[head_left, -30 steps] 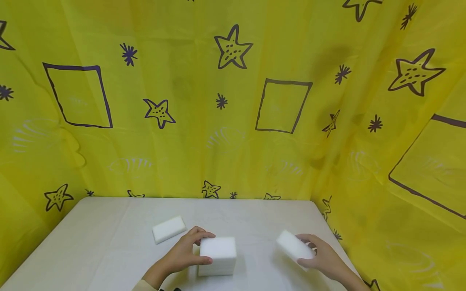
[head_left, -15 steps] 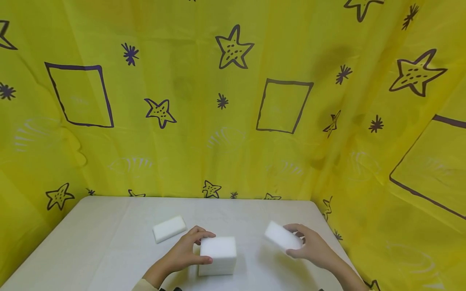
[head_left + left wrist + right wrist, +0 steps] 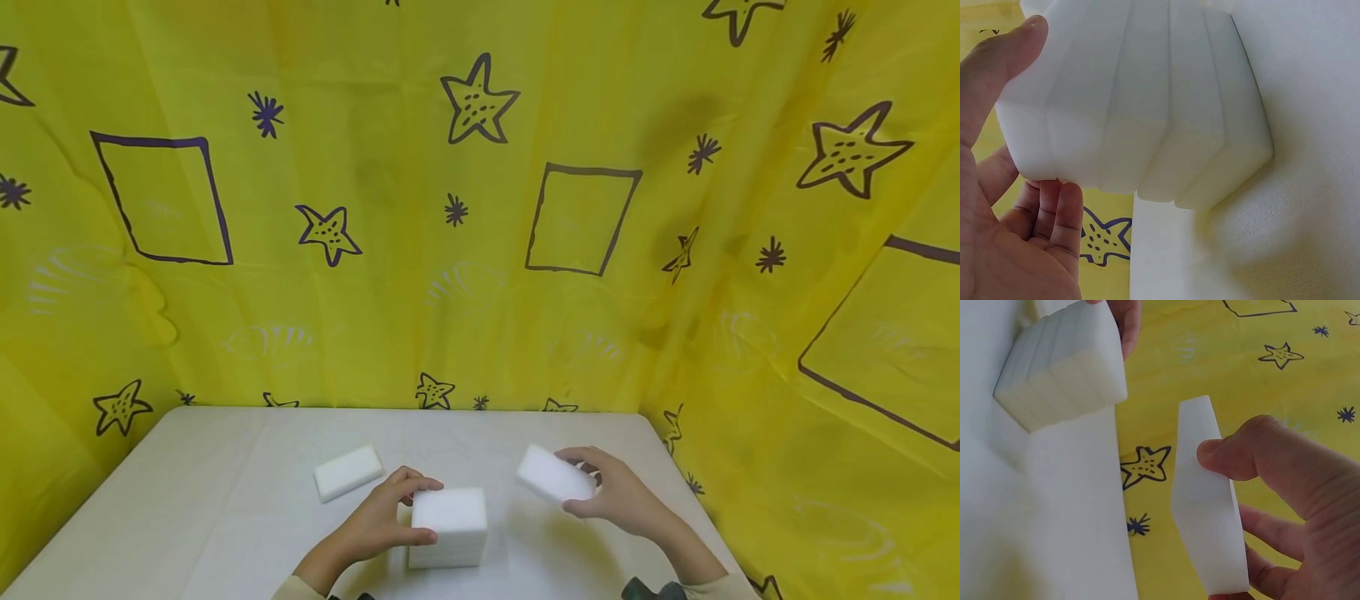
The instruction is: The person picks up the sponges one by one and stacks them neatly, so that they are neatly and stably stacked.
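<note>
A stack of several white sponge blocks (image 3: 452,529) stands on the table, its layers showing in the left wrist view. My left hand (image 3: 375,518) grips the upper part of the stack from the left, thumb (image 3: 1025,47) on the near side and fingers on the far side. To the right of the stack, my right hand (image 3: 618,493) holds one white sponge (image 3: 555,475) above the table, tilted, between thumb (image 3: 1235,453) and fingers. Another white sponge (image 3: 348,473) lies flat behind my left hand, apart from the stack.
The table (image 3: 225,500) has a white cloth. A yellow curtain (image 3: 390,317) printed with stars and frames hangs behind it and along its sides. Dark wrist gear (image 3: 652,590) sits at my right wrist.
My right hand has carried its sponge leftward and a little away from me, closer to the stack. The left hand, the stack and the lone sponge have stayed put.
</note>
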A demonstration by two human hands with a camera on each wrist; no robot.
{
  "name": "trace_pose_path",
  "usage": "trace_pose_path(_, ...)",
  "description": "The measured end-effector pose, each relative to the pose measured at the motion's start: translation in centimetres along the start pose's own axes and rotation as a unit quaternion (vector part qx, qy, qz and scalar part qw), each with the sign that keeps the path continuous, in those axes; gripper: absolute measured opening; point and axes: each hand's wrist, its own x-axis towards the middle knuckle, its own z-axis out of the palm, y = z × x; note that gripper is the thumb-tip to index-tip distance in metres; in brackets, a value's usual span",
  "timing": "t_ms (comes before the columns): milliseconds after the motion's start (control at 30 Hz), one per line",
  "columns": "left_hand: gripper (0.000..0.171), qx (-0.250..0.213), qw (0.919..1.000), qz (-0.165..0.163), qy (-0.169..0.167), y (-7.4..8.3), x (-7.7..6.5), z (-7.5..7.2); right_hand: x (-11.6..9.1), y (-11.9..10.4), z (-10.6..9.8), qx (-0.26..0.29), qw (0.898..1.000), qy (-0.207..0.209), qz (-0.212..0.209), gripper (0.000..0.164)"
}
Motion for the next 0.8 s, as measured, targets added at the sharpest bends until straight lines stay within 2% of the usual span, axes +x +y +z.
trace_pose_path(567, 0.06, -0.009, 0.9999, 0.008, 0.002, -0.2, -0.1, 0.1, 2.3, -2.4, 1.8, 0.021, 0.997, -0.033, -0.072, 0.057)
trace_pose_path(800, 0.061, -0.01, 0.9997, 0.02, 0.005, -0.4, -0.1, 0.1, 3.0, -3.2, 2.9, 0.033, 0.995, -0.047, -0.08, 0.056)
